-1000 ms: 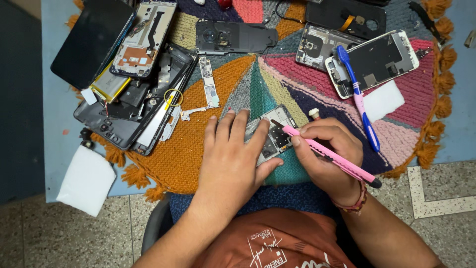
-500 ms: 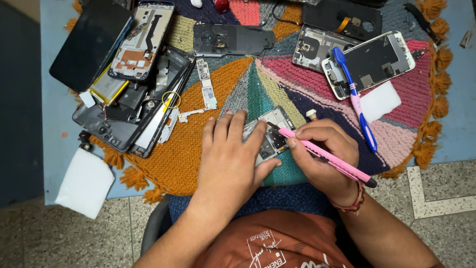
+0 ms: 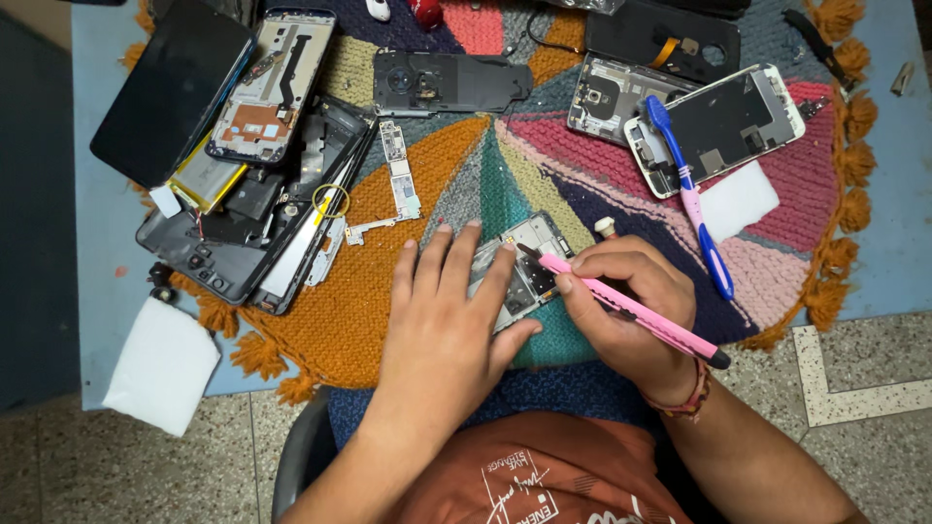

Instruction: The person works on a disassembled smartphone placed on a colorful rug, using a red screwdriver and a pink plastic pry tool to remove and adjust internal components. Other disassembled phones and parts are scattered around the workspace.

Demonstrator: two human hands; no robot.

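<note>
Head view, looking straight down: the left hand (image 3: 442, 320) lies spread flat, fingers extended, pinning a small phone circuit board (image 3: 524, 267) to the woven mat (image 3: 388, 291) at the centre of the frame. The right hand (image 3: 621, 315) is closed around a pink tool (image 3: 631, 311), its dark tip resting on the board's upper edge, though I can't quite tell whether it's prying or only touching. The board looks thin, light, stiff and easily damaged, best held by its edges as now. Just beside the right hand stands a small capped bottle (image 3: 606, 228). At upper right a blue-and-pink toothbrush (image 3: 689, 194) lies across an opened phone (image 3: 718, 126); at left, a heap of dismantled phone frames (image 3: 252, 213) on the blue table (image 3: 97, 252).
</note>
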